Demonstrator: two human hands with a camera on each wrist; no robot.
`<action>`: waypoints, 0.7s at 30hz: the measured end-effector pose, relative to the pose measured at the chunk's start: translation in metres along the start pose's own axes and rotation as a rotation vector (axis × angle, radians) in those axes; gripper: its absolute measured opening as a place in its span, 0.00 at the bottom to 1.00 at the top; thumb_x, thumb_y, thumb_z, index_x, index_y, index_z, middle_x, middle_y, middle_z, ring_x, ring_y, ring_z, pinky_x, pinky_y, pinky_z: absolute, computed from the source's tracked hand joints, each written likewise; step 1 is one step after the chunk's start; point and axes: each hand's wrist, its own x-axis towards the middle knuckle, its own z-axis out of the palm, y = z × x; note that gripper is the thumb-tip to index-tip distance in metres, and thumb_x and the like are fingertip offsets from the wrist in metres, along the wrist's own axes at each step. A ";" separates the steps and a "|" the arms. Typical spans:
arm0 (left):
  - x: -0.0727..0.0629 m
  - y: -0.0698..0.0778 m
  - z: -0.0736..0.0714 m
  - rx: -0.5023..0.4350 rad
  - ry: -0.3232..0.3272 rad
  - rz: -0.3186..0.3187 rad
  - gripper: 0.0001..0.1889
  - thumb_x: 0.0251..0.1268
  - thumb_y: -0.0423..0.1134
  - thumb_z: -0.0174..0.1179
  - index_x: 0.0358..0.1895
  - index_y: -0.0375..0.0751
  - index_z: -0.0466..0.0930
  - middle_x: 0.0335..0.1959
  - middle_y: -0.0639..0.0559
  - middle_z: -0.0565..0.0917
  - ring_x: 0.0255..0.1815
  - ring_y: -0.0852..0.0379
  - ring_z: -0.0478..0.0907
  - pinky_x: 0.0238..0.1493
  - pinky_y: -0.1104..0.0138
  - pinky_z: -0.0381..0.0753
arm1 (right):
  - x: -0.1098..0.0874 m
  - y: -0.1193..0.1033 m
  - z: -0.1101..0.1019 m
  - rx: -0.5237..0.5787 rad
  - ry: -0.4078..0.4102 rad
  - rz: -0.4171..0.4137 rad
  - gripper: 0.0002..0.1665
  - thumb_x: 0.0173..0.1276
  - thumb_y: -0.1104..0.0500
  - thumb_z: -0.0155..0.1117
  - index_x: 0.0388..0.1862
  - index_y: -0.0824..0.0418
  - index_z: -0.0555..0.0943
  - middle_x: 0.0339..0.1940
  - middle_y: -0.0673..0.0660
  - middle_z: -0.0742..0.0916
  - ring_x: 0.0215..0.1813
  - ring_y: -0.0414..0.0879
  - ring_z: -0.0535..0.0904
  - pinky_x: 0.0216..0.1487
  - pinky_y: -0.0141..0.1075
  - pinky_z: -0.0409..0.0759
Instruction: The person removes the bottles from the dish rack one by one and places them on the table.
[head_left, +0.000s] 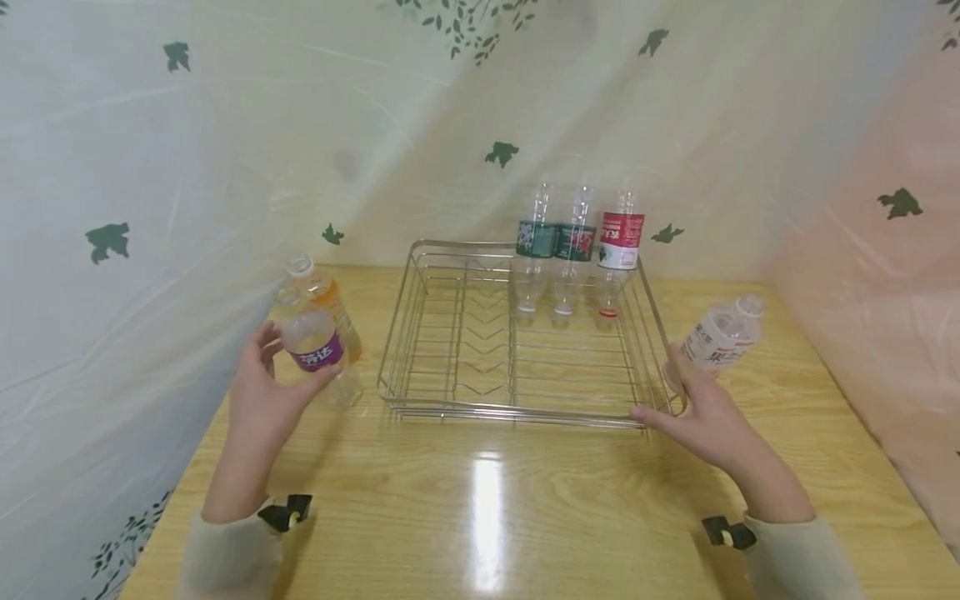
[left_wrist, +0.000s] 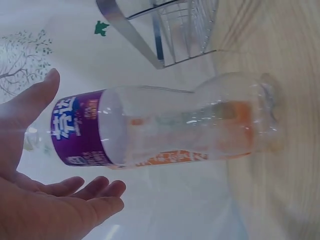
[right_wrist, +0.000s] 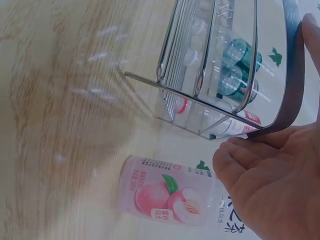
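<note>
A clear bottle with a purple label (head_left: 315,354) stands upright on the table at the left. My left hand (head_left: 277,396) is spread around it, thumb and fingers on opposite sides; the left wrist view shows gaps beside the label. Just behind stands a bottle with an orange label (head_left: 324,292), partly hidden. My right hand (head_left: 701,408) touches the front right corner of a metal wire rack (head_left: 450,410), thumb along the front rim and extended fingers by the right side. Beyond those fingers stands a bottle with a peach label (right_wrist: 170,192), its lower part hidden in the head view.
Three clear bottles stand upside down at the rack's back right: two have green labels (head_left: 536,239) and one a red and white label (head_left: 621,240). A wooden table (head_left: 420,508) lies under everything. Behind hangs a pale curtain (head_left: 300,125) with green leaf prints.
</note>
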 end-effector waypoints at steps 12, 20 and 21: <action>-0.003 0.023 -0.008 0.004 0.036 0.024 0.59 0.57 0.45 0.78 0.82 0.39 0.42 0.79 0.42 0.55 0.77 0.42 0.55 0.78 0.56 0.49 | 0.000 -0.001 -0.001 -0.011 0.002 0.002 0.70 0.63 0.38 0.74 0.84 0.64 0.40 0.79 0.75 0.54 0.75 0.77 0.51 0.67 0.75 0.55; 0.002 0.039 -0.014 0.021 0.036 0.047 0.60 0.55 0.44 0.79 0.82 0.41 0.42 0.79 0.44 0.55 0.78 0.44 0.53 0.78 0.52 0.49 | 0.001 0.002 -0.001 -0.012 0.006 -0.016 0.69 0.63 0.39 0.75 0.84 0.66 0.42 0.79 0.75 0.55 0.75 0.77 0.52 0.67 0.74 0.56; 0.002 0.042 -0.015 0.025 0.033 0.050 0.60 0.55 0.43 0.79 0.82 0.41 0.42 0.79 0.45 0.55 0.78 0.45 0.53 0.78 0.52 0.49 | 0.000 0.002 -0.001 -0.014 0.006 -0.016 0.69 0.63 0.39 0.75 0.84 0.66 0.42 0.79 0.75 0.55 0.75 0.77 0.52 0.67 0.74 0.56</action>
